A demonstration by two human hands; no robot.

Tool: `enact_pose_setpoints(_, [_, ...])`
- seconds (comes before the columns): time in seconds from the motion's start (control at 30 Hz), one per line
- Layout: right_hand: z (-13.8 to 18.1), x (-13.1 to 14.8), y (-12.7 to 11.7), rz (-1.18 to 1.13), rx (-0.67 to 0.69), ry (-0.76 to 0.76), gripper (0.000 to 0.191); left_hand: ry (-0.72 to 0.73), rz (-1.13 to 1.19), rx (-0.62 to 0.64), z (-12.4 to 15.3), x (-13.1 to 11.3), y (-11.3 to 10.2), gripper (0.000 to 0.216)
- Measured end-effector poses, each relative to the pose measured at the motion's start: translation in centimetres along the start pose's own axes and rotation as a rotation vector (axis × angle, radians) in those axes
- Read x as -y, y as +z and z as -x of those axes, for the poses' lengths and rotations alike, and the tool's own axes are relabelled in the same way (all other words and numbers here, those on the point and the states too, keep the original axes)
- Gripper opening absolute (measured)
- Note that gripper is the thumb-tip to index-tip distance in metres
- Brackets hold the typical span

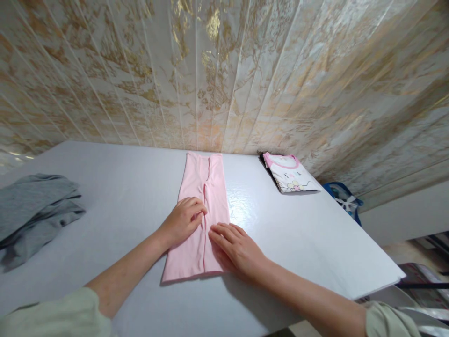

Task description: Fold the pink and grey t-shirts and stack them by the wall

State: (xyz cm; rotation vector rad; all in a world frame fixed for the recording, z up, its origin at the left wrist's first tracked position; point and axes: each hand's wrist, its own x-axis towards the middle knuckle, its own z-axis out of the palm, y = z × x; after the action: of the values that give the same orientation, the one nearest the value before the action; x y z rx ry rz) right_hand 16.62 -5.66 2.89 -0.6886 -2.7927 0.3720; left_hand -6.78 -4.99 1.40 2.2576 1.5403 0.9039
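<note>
A pink garment, folded into a long narrow strip, lies on the white table and runs away from me toward the wall. My left hand rests on its left half with the fingers curled and pressed on the cloth near the centre fold. My right hand lies flat on the near right part of the strip, fingers stretched out and together, pointing left. Neither hand lifts the fabric.
A crumpled grey garment lies at the table's left edge. A folded white shirt with pink collar and a small print sits at the far right by the marbled wall. A blue bag stands beyond the right edge.
</note>
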Motion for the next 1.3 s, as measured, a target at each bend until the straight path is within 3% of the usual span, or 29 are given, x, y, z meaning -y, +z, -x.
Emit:
enact_pose_setpoints(0.23, [2.5,1.4,-2.0,-0.156,0.039,0.049,0.018,0.023,-0.048,0.072,0.1,-1.1,-0.2,0.023])
enact_pose_setpoints(0.43, [1.9,0.4,-2.3,-0.127,0.088,0.06,0.016,-0.008,-0.157,0.27,2.0,-6.6,-0.6,0.02])
enact_pose_setpoints(0.57, [-0.8,-1.4,-2.9,-0.101,-0.045,0.17,0.023,-0.007,-0.098,0.375,3.0,-9.0,-1.4,0.019])
enact_pose_setpoints(0.67, [-4.5,-2.5,-2.3,-0.082,-0.076,0.156,0.031,-0.111,-0.174,0.248,3.5,-8.1,-1.0,0.025])
enact_pose_setpoints(0.73, [-7.0,-3.0,-1.1,-0.042,-0.052,0.119,0.036,-0.161,-0.285,0.167,4.3,-6.6,0.1,0.041])
enact_pose_setpoints(0.8, [-8.9,-3.4,0.5,0.006,-0.033,0.12,0.047,-0.167,-0.38,0.157,5.6,-5.1,1.4,0.06])
enact_pose_setpoints(0.97, [-10.8,-4.2,2.8,0.035,-0.033,0.172,0.058,-0.073,-0.409,0.168,9.1,-3.5,3.2,0.072])
enact_pose_setpoints(1.13, [-11.7,-4.6,2.2,0.03,-0.092,0.171,0.058,-0.001,-0.37,0.227,10.2,-4.4,1.9,0.072])
enact_pose_setpoints(1.3, [-12.7,-4.8,3.0,0.073,-0.092,0.181,0.06,-0.115,-0.237,0.313,7.0,-6.8,-1.4,0.049])
